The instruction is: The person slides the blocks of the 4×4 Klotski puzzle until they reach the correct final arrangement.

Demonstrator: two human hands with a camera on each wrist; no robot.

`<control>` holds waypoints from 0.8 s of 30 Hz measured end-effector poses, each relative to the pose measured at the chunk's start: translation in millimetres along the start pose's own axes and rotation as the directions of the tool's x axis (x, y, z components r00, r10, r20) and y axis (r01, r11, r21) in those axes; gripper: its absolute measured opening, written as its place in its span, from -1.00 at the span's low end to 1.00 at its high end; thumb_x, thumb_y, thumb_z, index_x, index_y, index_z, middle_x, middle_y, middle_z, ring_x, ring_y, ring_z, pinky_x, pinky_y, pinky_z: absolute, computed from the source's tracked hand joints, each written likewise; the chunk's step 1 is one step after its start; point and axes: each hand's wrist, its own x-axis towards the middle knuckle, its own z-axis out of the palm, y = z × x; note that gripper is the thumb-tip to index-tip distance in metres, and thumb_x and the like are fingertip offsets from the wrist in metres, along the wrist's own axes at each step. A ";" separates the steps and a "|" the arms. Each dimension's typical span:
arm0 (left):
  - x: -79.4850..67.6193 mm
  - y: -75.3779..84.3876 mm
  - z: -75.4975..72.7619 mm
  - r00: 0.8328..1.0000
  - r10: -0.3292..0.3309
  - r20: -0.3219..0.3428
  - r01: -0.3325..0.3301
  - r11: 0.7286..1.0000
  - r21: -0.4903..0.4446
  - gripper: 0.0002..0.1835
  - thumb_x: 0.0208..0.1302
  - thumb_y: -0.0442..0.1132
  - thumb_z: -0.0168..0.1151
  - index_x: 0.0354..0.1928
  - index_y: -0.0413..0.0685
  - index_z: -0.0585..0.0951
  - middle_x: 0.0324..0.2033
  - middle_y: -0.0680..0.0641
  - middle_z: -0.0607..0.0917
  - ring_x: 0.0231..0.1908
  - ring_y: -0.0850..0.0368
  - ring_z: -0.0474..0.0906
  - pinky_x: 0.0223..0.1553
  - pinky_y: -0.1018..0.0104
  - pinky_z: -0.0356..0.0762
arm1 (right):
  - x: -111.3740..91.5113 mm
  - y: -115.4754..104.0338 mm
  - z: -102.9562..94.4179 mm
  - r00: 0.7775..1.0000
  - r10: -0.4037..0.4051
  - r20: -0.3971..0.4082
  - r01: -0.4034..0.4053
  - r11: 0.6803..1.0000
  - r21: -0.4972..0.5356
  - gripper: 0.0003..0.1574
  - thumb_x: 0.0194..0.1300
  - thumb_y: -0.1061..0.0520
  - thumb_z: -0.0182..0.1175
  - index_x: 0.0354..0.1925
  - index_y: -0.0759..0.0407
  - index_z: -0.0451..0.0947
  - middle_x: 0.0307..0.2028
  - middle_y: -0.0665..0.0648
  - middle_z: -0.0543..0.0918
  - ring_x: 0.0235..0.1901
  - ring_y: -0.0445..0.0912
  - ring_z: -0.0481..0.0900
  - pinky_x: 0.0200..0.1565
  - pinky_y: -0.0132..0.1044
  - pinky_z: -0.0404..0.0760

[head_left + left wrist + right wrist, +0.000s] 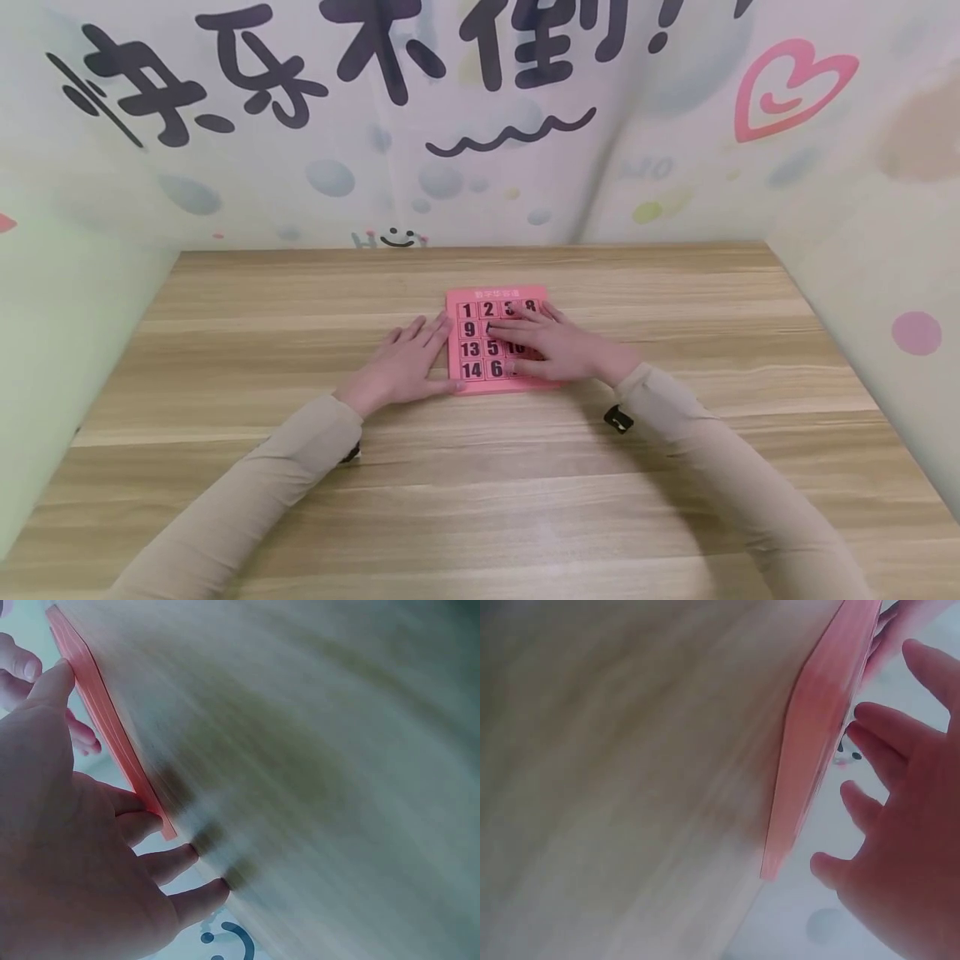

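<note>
A pink sliding number puzzle [482, 360] lies flat on the table, with black numbers on its square tiles. My left hand [402, 364] rests along its left side, fingers extended, the thumb near the lower left corner. In the left wrist view that thumb and a fingertip touch the puzzle's side wall [112, 731]. My right hand [558, 343] spreads over the right half of the tiles and hides several numbers. From the right wrist view, its fingers [889, 724] look fairly straight above the pink edge [810, 735]; exact fingertip contact is hard to tell.
The wood-grain table [480, 500] extends around the puzzle. A white printed wall [480, 192] with large black characters stands behind it, and side walls [900, 250] rise left and right. Small black devices [618, 418] sit at the sleeve cuffs.
</note>
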 end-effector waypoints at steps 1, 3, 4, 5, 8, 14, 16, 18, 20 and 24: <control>0.3 0.1 0.3 1.000 0.001 0.001 -0.001 1.000 0.000 0.05 0.27 0.41 -0.04 0.52 -0.15 -0.13 0.50 -0.08 -0.18 0.45 -0.20 -0.24 0.39 -0.16 -0.24 | 1.1 -1.1 0.7 1.000 0.013 0.008 -0.013 1.000 0.001 -0.26 0.45 -0.24 -0.06 0.46 0.01 0.19 0.44 0.08 0.18 0.45 0.11 -0.10 0.37 0.24 -0.30; 0.6 0.6 0.5 1.000 0.002 0.001 -0.002 1.000 0.002 0.05 0.27 0.41 -0.05 0.52 -0.15 -0.13 0.50 -0.08 -0.18 0.45 -0.19 -0.24 0.39 -0.15 -0.24 | 1.1 -1.3 1.5 0.999 0.040 0.019 -0.041 0.999 0.008 -0.26 0.45 -0.25 -0.07 0.46 0.00 0.19 0.44 0.06 0.17 0.46 0.10 -0.11 0.37 0.23 -0.31; 0.8 0.5 0.6 1.000 0.001 0.001 -0.001 1.000 0.003 0.05 0.27 0.41 -0.04 0.52 -0.15 -0.13 0.50 -0.08 -0.17 0.45 -0.19 -0.24 0.39 -0.15 -0.24 | 0.1 -0.7 1.2 0.998 0.051 0.023 -0.051 0.999 0.014 -0.27 0.45 -0.25 -0.07 0.46 -0.01 0.19 0.44 0.05 0.17 0.46 0.09 -0.12 0.37 0.23 -0.32; 1.2 0.2 0.9 1.000 0.002 0.000 -0.002 1.000 0.003 0.05 0.27 0.41 -0.04 0.52 -0.15 -0.13 0.50 -0.08 -0.17 0.45 -0.19 -0.24 0.39 -0.15 -0.24 | -1.3 -0.1 0.4 0.998 0.060 0.023 -0.060 0.998 0.017 -0.27 0.46 -0.24 -0.08 0.45 -0.01 0.20 0.44 0.05 0.18 0.46 0.09 -0.12 0.37 0.24 -0.33; 1.4 -0.8 0.9 1.000 -0.001 -0.002 0.001 1.000 0.002 0.05 0.26 0.41 -0.04 0.52 -0.14 -0.14 0.50 -0.08 -0.18 0.45 -0.19 -0.24 0.39 -0.14 -0.25 | -6.3 2.9 -2.8 0.997 0.077 0.017 -0.077 0.997 0.028 -0.29 0.46 -0.23 -0.06 0.43 0.01 0.24 0.42 0.04 0.21 0.46 0.10 -0.13 0.36 0.26 -0.33; 0.7 -2.0 0.1 1.000 -0.004 0.002 0.004 1.000 -0.005 0.05 0.27 0.40 -0.04 0.51 -0.15 -0.15 0.50 -0.08 -0.19 0.45 -0.19 -0.25 0.40 -0.14 -0.27 | -9.2 5.5 -4.9 0.997 0.073 0.024 -0.074 0.997 0.029 -0.28 0.45 -0.21 -0.04 0.45 0.02 0.21 0.44 0.08 0.19 0.46 0.10 -0.14 0.36 0.26 -0.30; 0.9 -2.2 0.6 1.000 -0.003 0.004 0.003 1.000 -0.006 0.06 0.27 0.41 -0.04 0.51 -0.15 -0.15 0.50 -0.08 -0.19 0.45 -0.19 -0.25 0.39 -0.14 -0.27 | -5.7 4.1 -4.0 0.998 0.058 0.020 -0.059 0.998 0.026 -0.27 0.45 -0.22 -0.04 0.45 0.01 0.20 0.44 0.08 0.17 0.46 0.10 -0.13 0.37 0.25 -0.29; 0.8 -2.5 1.0 1.000 0.001 0.000 -0.001 1.000 -0.004 0.06 0.27 0.40 -0.03 0.52 -0.17 -0.14 0.50 -0.10 -0.17 0.45 -0.20 -0.24 0.39 -0.16 -0.26 | -0.4 1.8 -3.1 0.999 0.042 0.015 -0.042 0.999 0.018 -0.26 0.45 -0.23 -0.04 0.46 0.00 0.18 0.45 0.08 0.16 0.46 0.10 -0.14 0.37 0.25 -0.31; 1.0 -2.4 1.3 1.000 -0.001 0.001 0.001 1.000 -0.001 0.06 0.27 0.41 -0.04 0.52 -0.16 -0.14 0.50 -0.09 -0.18 0.45 -0.20 -0.24 0.39 -0.16 -0.25 | 5.2 -0.9 -2.5 0.999 0.026 0.019 -0.026 1.000 0.003 -0.26 0.45 -0.23 -0.05 0.47 -0.03 0.17 0.45 0.05 0.15 0.46 0.10 -0.15 0.37 0.24 -0.31; 1.5 -1.2 1.0 1.000 0.000 0.002 0.000 1.000 0.001 0.06 0.27 0.41 -0.05 0.52 -0.15 -0.14 0.50 -0.08 -0.18 0.45 -0.20 -0.24 0.39 -0.15 -0.24 | 11.1 -4.2 -1.3 0.999 0.011 0.049 -0.011 1.000 -0.011 -0.25 0.46 -0.23 -0.07 0.49 -0.05 0.12 0.46 0.02 0.12 0.47 0.09 -0.18 0.37 0.23 -0.34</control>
